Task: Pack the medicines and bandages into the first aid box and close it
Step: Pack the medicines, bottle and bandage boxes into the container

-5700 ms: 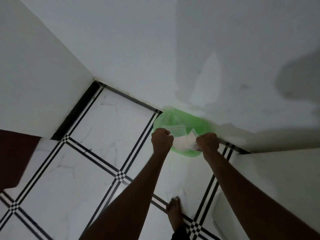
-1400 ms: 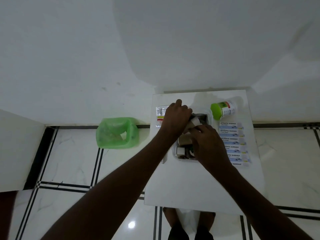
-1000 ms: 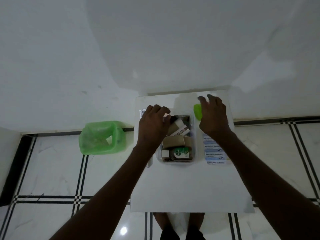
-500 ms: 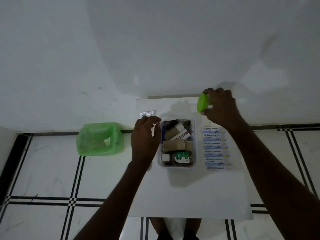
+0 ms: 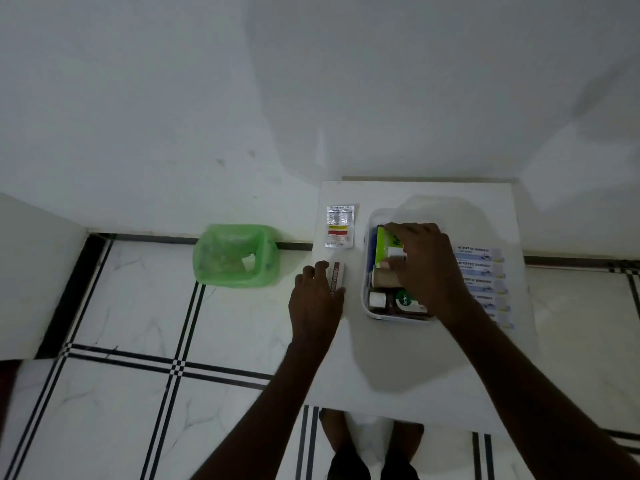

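- On the white worktop (image 5: 398,368) the clear first aid box (image 5: 367,271) sits open, no lid on it; lid not clearly visible.
- Right hand (image 5: 420,268) is down in the box, grip closed on a green-capped bottle (image 5: 386,245), pressing it in at the far end.
- Already inside: a Dettol bottle (image 5: 403,301) at the near end, a small white-capped vial (image 5: 376,299) beside it, a brown bandage roll (image 5: 382,277) mid-box.
- Left hand (image 5: 317,299) rests on a brown-and-white ointment carton (image 5: 336,277) just left of the box; fingers curl over it, cannot tell if it is actually clenched or only touching.
- Still outside: that carton, a tablet strip (image 5: 340,226) at the far left of the worktop, and a row of antiseptic bandage strips (image 5: 483,268) just right of the box.
- Progress judged roughly half: bottles and roll packed; flat items and closing remain.
- Green bin (image 5: 235,254) on the floor to the left, not part of the task.
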